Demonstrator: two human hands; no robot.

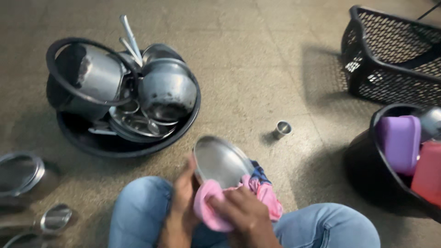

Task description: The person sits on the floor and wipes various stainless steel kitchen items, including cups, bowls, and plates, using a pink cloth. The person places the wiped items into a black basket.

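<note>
The fingers of the right hand (241, 209) are closed over a pink cloth (212, 206) and press it on the lower edge of a steel plate (221, 160). The left hand (183, 193) grips the plate by its rim at the nine o'clock side, fingers curled around it, and holds it tilted above the person's knees in blue jeans (138, 206).

To wipe well, I think the left hand should hold the rim firmly and turn the plate little by little, while the cloth goes in circles from the middle to the edge.

A small steel cup (282, 129) stands on the floor (257, 55) at two o'clock from the plate. At eleven o'clock, a black tub (181, 131) is full of steel pots. At three o'clock, a black basket (367, 156) holds a purple box (399, 142) and a red box (427, 172). At one o'clock, a black mesh crate (390, 59) carries a small white label on its near side, too blurred to read.
</note>
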